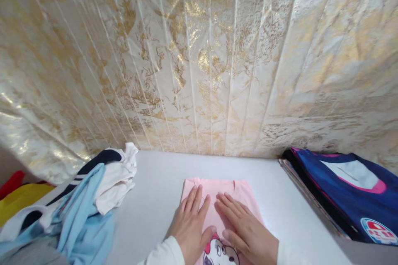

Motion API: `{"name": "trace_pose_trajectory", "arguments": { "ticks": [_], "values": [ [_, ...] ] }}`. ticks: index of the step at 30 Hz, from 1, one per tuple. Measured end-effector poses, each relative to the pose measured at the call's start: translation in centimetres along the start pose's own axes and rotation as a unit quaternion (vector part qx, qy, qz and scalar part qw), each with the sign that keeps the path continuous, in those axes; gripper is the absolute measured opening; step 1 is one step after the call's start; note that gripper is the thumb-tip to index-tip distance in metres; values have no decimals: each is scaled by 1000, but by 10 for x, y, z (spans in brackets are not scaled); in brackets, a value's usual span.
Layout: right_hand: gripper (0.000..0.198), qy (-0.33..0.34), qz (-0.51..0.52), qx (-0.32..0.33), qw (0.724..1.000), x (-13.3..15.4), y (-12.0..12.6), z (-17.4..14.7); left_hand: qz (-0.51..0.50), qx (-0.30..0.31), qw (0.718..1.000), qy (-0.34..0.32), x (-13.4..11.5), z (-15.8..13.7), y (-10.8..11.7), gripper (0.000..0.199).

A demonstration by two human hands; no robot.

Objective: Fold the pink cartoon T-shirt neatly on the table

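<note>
A pink shirt (pixel 245 192) with a cartoon character printed on its front lies folded on the white table in front of me. My left hand (pixel 192 223) rests flat on its left side, fingers stretched toward the far edge. On the right side, my right hand (pixel 244 227) lies flat too, fingers angled inward and up. Neither hand grips the fabric. Between my thumbs the printed face (pixel 221 252) shows in part; the shirt's near end runs out of the picture.
At the left lies a loose heap of clothes (pixel 83 211) in light blue, white, navy, yellow and red. A stack of folded garments (pixel 337 194), dark blue on top, sits at the right. Behind the white table (pixel 155 174) hangs a gold-patterned curtain (pixel 202 70).
</note>
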State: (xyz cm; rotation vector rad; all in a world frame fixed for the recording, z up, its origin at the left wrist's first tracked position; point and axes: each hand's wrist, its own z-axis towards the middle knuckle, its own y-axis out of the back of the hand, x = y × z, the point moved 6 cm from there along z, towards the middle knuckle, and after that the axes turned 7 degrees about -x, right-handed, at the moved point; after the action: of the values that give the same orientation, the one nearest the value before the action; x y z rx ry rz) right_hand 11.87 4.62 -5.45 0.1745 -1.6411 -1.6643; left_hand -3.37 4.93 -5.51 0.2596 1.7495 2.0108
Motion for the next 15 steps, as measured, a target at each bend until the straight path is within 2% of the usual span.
{"name": "trace_pose_trajectory", "arguments": {
  "ticks": [5, 8, 12, 15],
  "values": [
    [55, -22, -37, -1, 999, -6, 14, 16, 22, 9, 1000, 15, -2, 16, 1, 70],
    [57, 0, -40, -3, 999, -3, 11, 25, 36, -7, 999, 20, -2, 21, -2, 70],
    [64, -6, -47, -27, 998, -4, 6, 27, 41, -46, 998, -6, -3, 21, -2, 66],
    [66, -5, -55, -19, 998, -3, 3, 26, 40, -56, 998, -8, -2, 19, -2, 66]
  ]
}}
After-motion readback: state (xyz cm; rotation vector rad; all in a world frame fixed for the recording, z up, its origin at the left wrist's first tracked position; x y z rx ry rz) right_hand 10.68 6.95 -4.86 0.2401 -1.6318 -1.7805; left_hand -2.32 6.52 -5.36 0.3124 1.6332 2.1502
